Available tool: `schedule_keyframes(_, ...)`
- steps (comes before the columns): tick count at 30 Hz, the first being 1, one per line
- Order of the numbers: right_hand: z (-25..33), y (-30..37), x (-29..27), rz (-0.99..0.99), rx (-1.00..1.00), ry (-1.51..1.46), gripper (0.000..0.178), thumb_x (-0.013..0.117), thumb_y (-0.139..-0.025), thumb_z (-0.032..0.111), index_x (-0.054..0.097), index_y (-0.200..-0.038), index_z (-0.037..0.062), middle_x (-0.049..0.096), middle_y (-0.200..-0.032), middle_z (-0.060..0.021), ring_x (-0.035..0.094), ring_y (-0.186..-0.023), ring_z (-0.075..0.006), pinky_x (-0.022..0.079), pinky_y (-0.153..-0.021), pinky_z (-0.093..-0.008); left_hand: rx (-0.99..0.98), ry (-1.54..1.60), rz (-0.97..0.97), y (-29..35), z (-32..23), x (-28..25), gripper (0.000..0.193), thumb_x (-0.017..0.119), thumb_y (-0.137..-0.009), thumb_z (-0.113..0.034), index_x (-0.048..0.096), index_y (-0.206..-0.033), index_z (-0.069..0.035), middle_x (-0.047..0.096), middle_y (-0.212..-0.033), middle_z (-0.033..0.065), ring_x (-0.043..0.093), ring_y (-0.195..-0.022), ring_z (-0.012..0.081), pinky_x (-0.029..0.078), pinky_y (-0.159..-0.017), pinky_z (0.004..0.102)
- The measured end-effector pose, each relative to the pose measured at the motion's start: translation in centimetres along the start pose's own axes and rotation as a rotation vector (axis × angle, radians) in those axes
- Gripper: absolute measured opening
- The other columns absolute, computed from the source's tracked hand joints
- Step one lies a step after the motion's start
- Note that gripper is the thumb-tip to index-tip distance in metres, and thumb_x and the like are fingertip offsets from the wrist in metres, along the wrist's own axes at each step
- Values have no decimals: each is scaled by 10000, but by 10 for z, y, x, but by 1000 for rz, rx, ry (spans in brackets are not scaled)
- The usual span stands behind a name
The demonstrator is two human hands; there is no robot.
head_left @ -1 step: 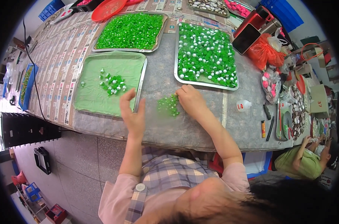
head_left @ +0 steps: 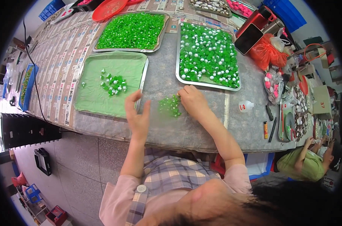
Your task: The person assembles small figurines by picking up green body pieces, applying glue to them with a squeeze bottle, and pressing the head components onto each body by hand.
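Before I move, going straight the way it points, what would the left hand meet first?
The left hand would probably meet the right rim of the green-lined tray first, though the hand's height is unclear and it might pass over.

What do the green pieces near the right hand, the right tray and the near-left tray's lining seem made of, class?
Green pieces: possibly plastic or glass; see-through look, though blurred.
Right tray: likely metal; silvery, shiny rim.
Lining: probably cloth, matte; soft wrinkles show.
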State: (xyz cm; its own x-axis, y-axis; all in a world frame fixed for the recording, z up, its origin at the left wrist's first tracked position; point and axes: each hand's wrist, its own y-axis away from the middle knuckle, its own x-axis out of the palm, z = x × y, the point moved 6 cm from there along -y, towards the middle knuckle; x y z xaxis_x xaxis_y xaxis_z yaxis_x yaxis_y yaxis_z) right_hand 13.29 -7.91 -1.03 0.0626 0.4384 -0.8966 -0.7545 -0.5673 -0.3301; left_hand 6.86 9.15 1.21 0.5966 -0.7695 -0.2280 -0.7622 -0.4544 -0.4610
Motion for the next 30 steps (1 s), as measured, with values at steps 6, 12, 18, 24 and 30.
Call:
schedule_keyframes(6,-1,17,-45,-61,345,-628,159,530,-636,3,515,-794,16,501,-716,-86,497,-678,-215,408,-581,-277,-667,542,586,57,9,56,176,493,-763,-57,479,-928,1,531,-781,38,512,-694,107,417,-678,222)
schedule_keyframes(12,27,46,-64,-183,150,-490,143,543,-615,2,521,-754,30,506,-714,-80,496,-619,-232,399,-530,-299,-1042,1031,707,87,-14,92,272,503,-770,-202,481,-953,-1,512,-865,49,495,-801,113,426,-698,251)
schedule_keyframes(18,33,60,-69,-322,83,-290,155,565,-602,5,525,-746,45,530,-728,-67,506,-649,-226,404,-538,-301,-1142,996,673,92,-14,92,241,517,-755,-142,496,-958,-15,528,-871,52,520,-778,111,453,-671,244)
schedule_keyframes(24,23,74,-78,-373,170,-333,126,564,-628,6,533,-747,33,536,-744,-74,512,-678,-229,406,-574,-293,-1162,1061,589,91,-6,93,151,501,-759,-72,516,-904,-30,559,-781,62,549,-696,113,482,-641,247)
schedule_keyframes(30,-71,155,-122,-1026,722,-223,243,583,-678,62,486,-893,1,496,-913,-111,481,-791,-195,371,-679,-290,-1058,1036,426,78,9,84,113,489,-758,-45,510,-868,-29,539,-749,70,536,-674,130,482,-632,256)
